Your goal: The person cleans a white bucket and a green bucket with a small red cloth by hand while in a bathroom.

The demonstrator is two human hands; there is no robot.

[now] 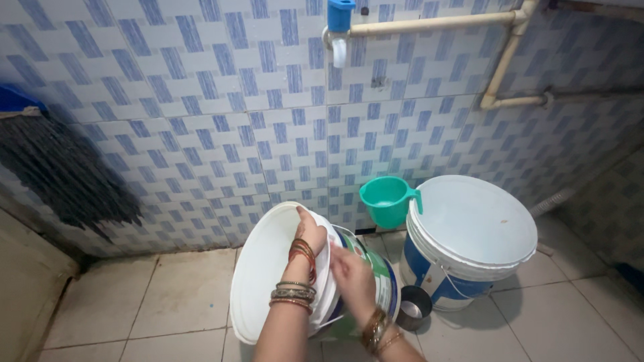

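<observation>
Both our hands up on the tilted white lid [265, 268].
Left hand [310, 234] hooks fingers over its upper rim, wrist bangled; right hand [352, 275] presses flat just right of it, forearm angled in.

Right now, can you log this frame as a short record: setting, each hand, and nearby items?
setting: tiled washroom corner, tap on a wall pipe
left hand: grips the top rim of a tilted white lid
right hand: rests on the lid's right edge, over a green-and-white bucket
nearby: teal mug hung on a lidded blue-and-white bucket; small metal cup on the floor; mop at left
</observation>
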